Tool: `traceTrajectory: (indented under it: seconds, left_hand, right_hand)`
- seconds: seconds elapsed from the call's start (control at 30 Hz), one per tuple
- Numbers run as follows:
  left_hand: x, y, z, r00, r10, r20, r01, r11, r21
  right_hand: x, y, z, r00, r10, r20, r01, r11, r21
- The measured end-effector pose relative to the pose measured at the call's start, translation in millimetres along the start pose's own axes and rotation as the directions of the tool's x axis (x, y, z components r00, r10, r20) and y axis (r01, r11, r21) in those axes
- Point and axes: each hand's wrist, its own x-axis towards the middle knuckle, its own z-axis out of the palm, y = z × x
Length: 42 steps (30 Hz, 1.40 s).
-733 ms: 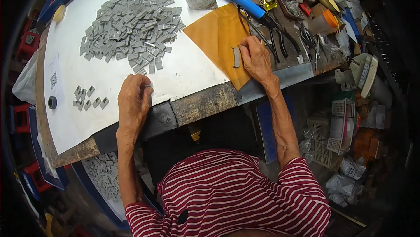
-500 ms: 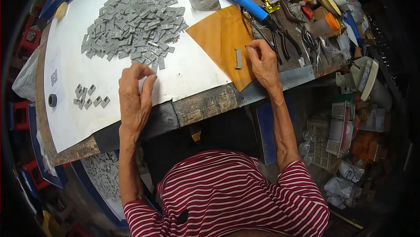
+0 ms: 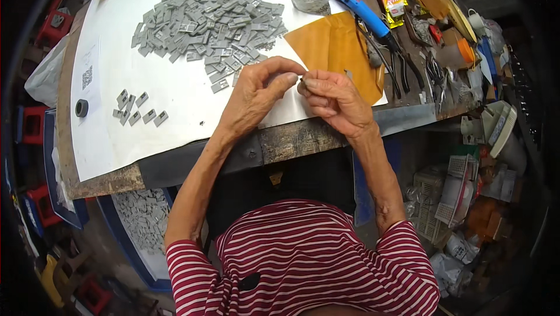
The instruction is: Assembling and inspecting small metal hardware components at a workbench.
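My left hand (image 3: pixel 254 95) and my right hand (image 3: pixel 339 99) meet fingertip to fingertip above the table's front edge. A small dark piece (image 3: pixel 301 82) shows at the pinched fingers of my right hand; its kind is too small to tell. My left thumb and forefinger close toward the same spot, and what they grip is hidden. Behind my left hand lies a big heap of small grey rectangular pieces (image 3: pixel 204 21). Several similar pieces (image 3: pixel 135 118) lie apart on the white sheet (image 3: pixel 116 153) at left. Brown paper (image 3: pixel 326 39) spreads behind my right hand.
A blue-handled tool with a cable (image 3: pixel 364 13), black-handled pliers (image 3: pixel 408 71) and a red-yellow packet (image 3: pixel 392 1) crowd the right side. A dark ring-shaped object (image 3: pixel 81 107) stands at left. Below the table sits a blue-edged bin (image 3: pixel 137 257) of grey pieces.
My left hand has moved right, away from the heap's near edge, and my right hand has come left to meet it. The grey strip on the brown paper is now mostly hidden.
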Motion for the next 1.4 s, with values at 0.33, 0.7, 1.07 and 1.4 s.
traceTrajectory:
  seconds: [0.33, 0.7, 1.07, 1.4]
  left_hand:
    - [0, 1, -1, 0.997, 0.056, -0.055, -0.046, 0.986, 0.161]
    - [2, -11, -3, 0.975, -0.215, -0.053, 0.213, 0.976, -0.042]
    - [6, -18, -3, 0.967, -0.255, -0.024, 0.253, 0.966, -0.055]
    - [2, -15, -6, 0.941, -0.331, 0.068, 0.338, 0.922, -0.188]
  right_hand:
    - [8, 6, -3, 0.997, 0.073, 0.020, -0.074, 0.993, 0.087]
    - [7, 13, -1, 1.000, -0.015, -0.027, 0.014, 0.999, -0.038]
    - [10, 14, 2, 0.997, 0.016, -0.078, -0.024, 0.994, -0.109]
    - [10, 12, 3, 0.992, 0.050, -0.118, -0.063, 0.992, -0.109]
